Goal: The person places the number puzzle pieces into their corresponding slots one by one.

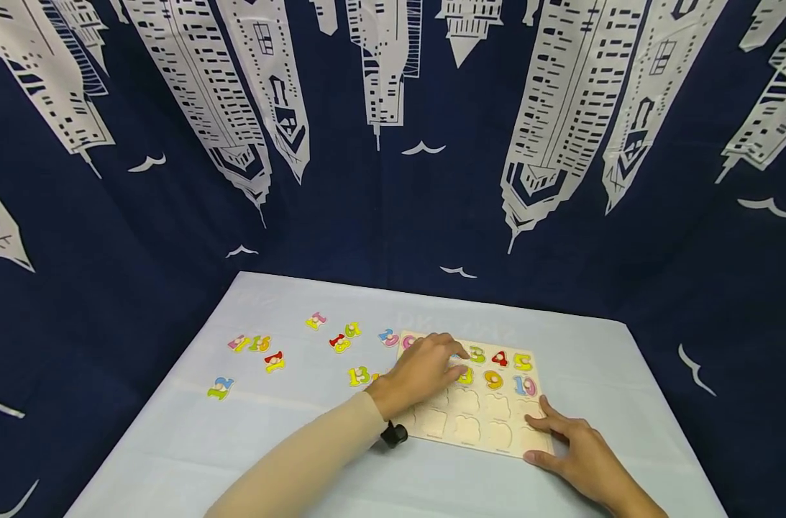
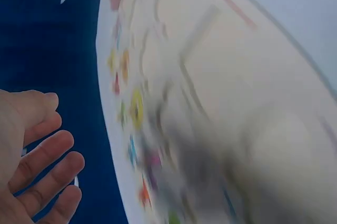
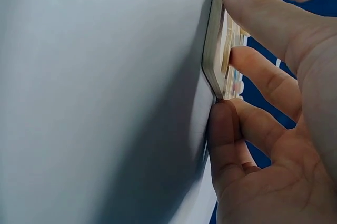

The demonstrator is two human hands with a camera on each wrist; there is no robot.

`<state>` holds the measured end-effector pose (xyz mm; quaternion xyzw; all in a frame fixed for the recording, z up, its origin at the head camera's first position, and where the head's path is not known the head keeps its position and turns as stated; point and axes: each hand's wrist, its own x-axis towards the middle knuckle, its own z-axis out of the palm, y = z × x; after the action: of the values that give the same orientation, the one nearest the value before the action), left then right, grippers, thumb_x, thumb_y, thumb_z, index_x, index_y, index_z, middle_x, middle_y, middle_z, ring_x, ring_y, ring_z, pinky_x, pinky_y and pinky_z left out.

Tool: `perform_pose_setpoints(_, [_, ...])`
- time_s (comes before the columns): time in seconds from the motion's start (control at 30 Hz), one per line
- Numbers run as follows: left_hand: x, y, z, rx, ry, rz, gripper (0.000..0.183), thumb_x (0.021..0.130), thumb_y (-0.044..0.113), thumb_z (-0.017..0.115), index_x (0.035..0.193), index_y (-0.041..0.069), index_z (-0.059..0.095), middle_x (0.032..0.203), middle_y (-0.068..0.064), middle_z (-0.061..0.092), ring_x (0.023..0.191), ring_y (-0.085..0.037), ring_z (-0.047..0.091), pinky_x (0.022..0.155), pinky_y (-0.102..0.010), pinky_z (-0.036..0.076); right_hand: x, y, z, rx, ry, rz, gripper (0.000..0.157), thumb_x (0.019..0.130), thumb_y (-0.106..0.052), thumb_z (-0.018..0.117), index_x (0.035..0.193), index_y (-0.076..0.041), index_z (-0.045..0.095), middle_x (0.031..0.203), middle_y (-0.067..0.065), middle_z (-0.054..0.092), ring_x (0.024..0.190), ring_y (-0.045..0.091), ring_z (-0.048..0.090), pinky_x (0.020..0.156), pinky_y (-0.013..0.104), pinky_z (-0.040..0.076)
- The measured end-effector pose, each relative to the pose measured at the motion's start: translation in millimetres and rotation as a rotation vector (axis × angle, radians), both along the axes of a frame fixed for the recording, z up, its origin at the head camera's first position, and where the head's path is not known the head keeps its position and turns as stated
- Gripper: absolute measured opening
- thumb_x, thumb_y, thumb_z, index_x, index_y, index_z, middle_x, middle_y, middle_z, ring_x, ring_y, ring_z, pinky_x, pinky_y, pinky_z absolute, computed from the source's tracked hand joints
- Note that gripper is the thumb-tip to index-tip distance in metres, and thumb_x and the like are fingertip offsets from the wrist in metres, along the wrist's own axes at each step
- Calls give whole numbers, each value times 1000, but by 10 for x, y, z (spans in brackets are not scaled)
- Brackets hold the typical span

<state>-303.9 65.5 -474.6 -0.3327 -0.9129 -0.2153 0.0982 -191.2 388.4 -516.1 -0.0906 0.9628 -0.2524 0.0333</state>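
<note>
A pale wooden number puzzle board lies on the table, with coloured number pieces in its upper two rows and bare recesses below. Over the board's upper left part is my left hand, covering some of the numbers. In the left wrist view that hand has loosely bent fingers with nothing between them. My right hand holds the board's near right corner. The right wrist view shows the thumb against one edge and fingers around the corner. Numbers 3, 4 and 5 show in the top row.
Several loose number pieces lie left of the board, among them a blue and green 12, a red and yellow 11 and a green and yellow 13. A white cloth covers the table; a dark blue printed curtain hangs behind.
</note>
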Motion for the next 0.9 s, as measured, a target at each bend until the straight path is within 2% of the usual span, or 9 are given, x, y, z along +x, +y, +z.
perform_pose_setpoints(0.1, [43, -316, 25, 37, -13, 49, 24, 110, 30, 84, 130, 17, 87, 129, 2, 85, 122, -19, 81, 109, -34, 65, -6, -1, -4, -2, -9, -10, 73, 86, -47, 103, 148, -15, 81, 177, 26, 50, 154, 65, 55, 119, 82, 48])
perform_pose_setpoints(0.27, [133, -860, 4, 131, -55, 143, 27, 107, 24, 88, 130, 11, 87, 126, -3, 85, 113, -23, 81, 101, -41, 68, -2, 12, -1, -17, -20, -14, 73, 86, -46, 103, 148, -15, 81, 178, 26, 49, 155, 65, 54, 120, 82, 47])
perform_pose_setpoints(0.4, [209, -1315, -48, 182, -78, 259, 26, 105, 21, 90, 128, 10, 87, 124, -5, 85, 111, -25, 82, 100, -44, 69, 4, 13, 5, -16, -27, -17, 73, 87, -46, 102, 149, -15, 81, 178, 26, 49, 156, 65, 53, 121, 82, 46])
perform_pose_setpoints(0.53, [259, -1802, -79, 177, -62, 389, 25, 103, 19, 92, 126, 10, 88, 121, -6, 85, 106, -26, 79, 97, -46, 68, -15, -10, 22, 2, -14, -9, 73, 87, -47, 102, 149, -15, 80, 178, 26, 48, 155, 66, 54, 120, 82, 47])
perform_pose_setpoints(0.7, [323, -2370, -132, 161, -34, 553, 23, 100, 17, 93, 120, 7, 88, 109, -11, 82, 95, -27, 76, 84, -46, 65, -17, -13, 37, -2, -12, -6, 72, 88, -45, 102, 149, -13, 80, 178, 27, 49, 157, 63, 54, 122, 81, 47])
perform_pose_setpoints(0.8, [378, -2645, -180, 152, -64, 636, 23, 99, 16, 94, 117, 5, 87, 104, -13, 79, 94, -28, 76, 82, -47, 63, -12, -14, 34, -10, -21, -8, 73, 87, -45, 102, 149, -13, 80, 177, 28, 49, 159, 59, 55, 123, 78, 48])
perform_pose_setpoints(0.9, [423, -2833, -222, 140, -118, 680, 23, 99, 19, 94, 115, 4, 85, 102, -11, 80, 96, -29, 77, 84, -50, 63, -13, -15, 31, -8, -26, -7, 74, 87, -46, 103, 149, -13, 80, 177, 28, 49, 158, 58, 56, 123, 77, 49])
